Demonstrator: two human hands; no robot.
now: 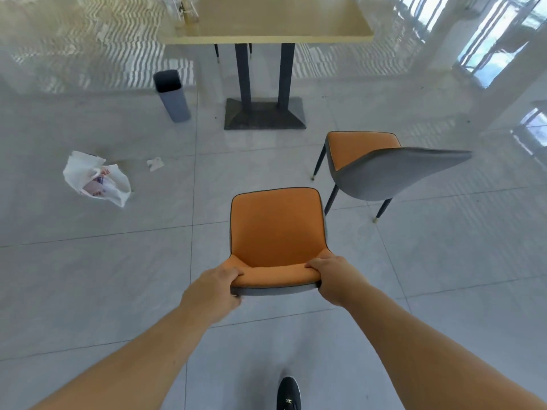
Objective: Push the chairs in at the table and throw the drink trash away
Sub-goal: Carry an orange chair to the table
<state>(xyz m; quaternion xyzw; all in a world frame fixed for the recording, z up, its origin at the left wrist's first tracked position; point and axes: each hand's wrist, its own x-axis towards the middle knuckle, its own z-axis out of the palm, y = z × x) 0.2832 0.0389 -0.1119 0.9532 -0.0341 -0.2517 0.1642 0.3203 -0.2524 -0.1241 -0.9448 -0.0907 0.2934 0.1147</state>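
An orange-seated chair with a grey back stands in front of me, facing the table and well short of it. My left hand grips the left end of its backrest top; my right hand grips the right end. A second orange and grey chair stands to the right, turned at an angle, also away from the table. A crumpled white plastic bag with drink trash lies on the floor at the left. A grey bin stands left of the table's base.
A small scrap of white paper lies on the floor near the bag. The table's dark pedestal base sits ahead. Clear containers stand on the table's far left corner. My dark shoe shows at the bottom.
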